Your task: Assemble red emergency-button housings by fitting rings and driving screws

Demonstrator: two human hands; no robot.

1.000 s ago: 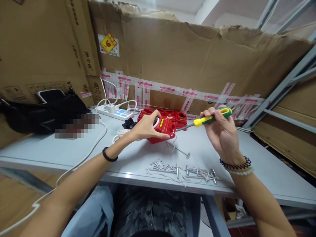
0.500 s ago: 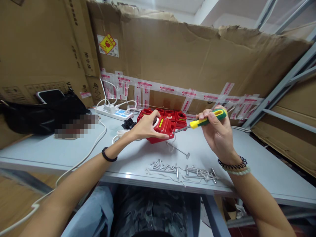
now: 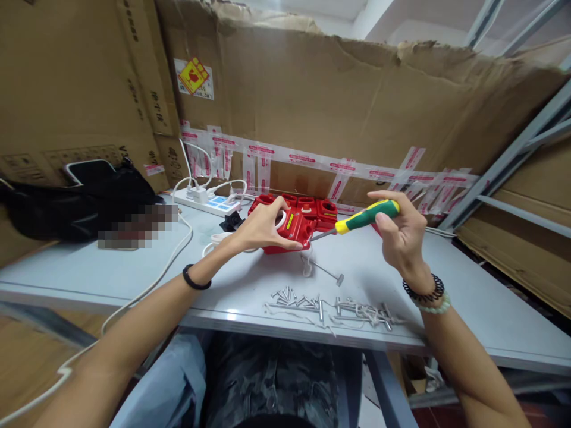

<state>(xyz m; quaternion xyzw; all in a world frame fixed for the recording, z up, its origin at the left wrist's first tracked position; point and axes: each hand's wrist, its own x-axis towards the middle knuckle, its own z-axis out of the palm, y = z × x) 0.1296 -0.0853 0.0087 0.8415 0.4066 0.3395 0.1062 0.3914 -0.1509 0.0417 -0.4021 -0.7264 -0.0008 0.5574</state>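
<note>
My left hand grips a red plastic housing that rests on the grey table, fingers wrapped over its top and side. My right hand is closed round a screwdriver with a yellow and green handle. The metal tip of the screwdriver touches the right side of the housing. Behind it more red housings stand against the cardboard. A single long screw lies just in front of the held housing.
Several loose screws lie along the table's front edge. A white power strip with cables sits at the back left beside a black bag. Taped cardboard walls the back; a metal shelf frame stands on the right.
My right hand has shifted its grip on the screwdriver and brought the handle lower and to the left, closer to the housing. My left hand has stayed on the housing.
</note>
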